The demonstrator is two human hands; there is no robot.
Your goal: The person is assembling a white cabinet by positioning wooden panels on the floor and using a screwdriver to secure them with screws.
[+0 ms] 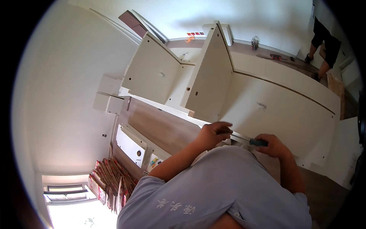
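In my right hand (271, 145) is a screwdriver (258, 142) with a dark green handle, its thin shaft pointing left. My left hand (214, 135) is close to the shaft's far end with bent fingers; whatever they pinch is too small or hidden to make out. Both hands are low in front of me, at the near edge of a large white cabinet carcass (251, 91). An upright white divider panel (209, 76) rises from it, and a second panel (154, 72) stands farther left. Small dark holes dot these boards, and a printed label sticks to the broad one.
White boards (129, 143) lie on the wooden floor (160, 122) at left. Flattened cardboard (110, 179) leans near the window. A bottle (254, 42) and a red-and-black tool (276, 57) are by the far wall. At upper right another person (326, 42) in dark clothes bends down.
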